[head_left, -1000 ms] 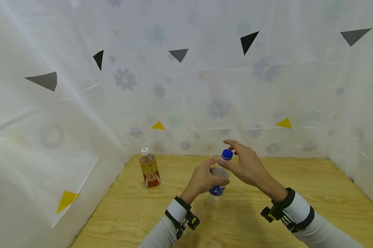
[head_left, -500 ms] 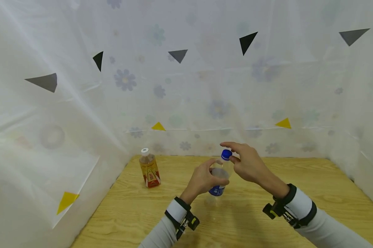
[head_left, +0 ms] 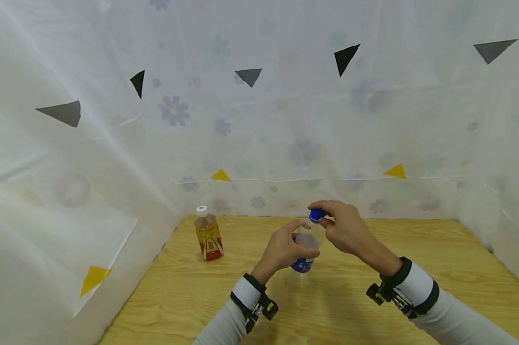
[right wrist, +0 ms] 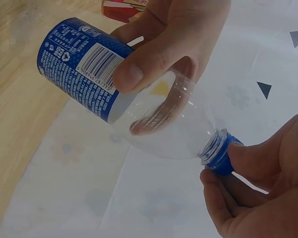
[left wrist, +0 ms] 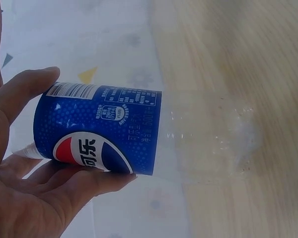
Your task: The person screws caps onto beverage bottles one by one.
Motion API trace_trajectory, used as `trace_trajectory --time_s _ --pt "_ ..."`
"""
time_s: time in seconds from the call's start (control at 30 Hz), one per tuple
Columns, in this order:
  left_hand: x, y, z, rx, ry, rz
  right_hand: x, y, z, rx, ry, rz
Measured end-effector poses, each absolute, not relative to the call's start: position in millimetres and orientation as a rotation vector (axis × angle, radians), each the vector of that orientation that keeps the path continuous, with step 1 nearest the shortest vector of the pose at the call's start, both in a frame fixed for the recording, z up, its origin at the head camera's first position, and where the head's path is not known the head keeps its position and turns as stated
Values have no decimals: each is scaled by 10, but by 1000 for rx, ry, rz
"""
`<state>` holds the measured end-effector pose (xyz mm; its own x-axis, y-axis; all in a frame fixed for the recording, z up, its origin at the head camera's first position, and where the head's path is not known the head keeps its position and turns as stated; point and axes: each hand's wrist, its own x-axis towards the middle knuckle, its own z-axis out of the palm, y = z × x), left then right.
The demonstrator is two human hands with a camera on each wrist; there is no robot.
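My left hand (head_left: 282, 247) grips a clear plastic bottle (right wrist: 154, 126) around its upper body, thumb on one side and fingers on the other. A blue cola label (left wrist: 99, 129) wraps the bottle, and the clear base shows no drink inside. The bottle leans slightly, its top toward the right hand. At the mouth, my right hand (head_left: 347, 227) pinches the blue cap (right wrist: 223, 158) between thumb and fingers. In the right wrist view, neck threads show beside the cap, which sits over the mouth.
A second bottle (head_left: 209, 237), with a white cap and a yellow-red label, stands upright at the left of the wooden table (head_left: 168, 297). White flower-print sheeting (head_left: 259, 134) with grey, black and yellow triangles encloses the table's back and sides.
My right thumb has moved up from beside the neck to the cap, and the raised fingers have come down onto it. The left hand and the bottle stay about where they were.
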<state>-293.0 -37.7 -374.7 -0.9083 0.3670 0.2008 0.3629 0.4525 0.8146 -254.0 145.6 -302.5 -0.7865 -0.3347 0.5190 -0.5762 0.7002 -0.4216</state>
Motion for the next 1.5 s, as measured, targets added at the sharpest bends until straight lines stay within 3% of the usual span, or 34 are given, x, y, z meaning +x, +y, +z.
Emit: trace_trajectory --time_s 1.5 --pt "-2892 -361 -3729 683 2704 1463 -2606 1503 -3118 477 -2554 864"
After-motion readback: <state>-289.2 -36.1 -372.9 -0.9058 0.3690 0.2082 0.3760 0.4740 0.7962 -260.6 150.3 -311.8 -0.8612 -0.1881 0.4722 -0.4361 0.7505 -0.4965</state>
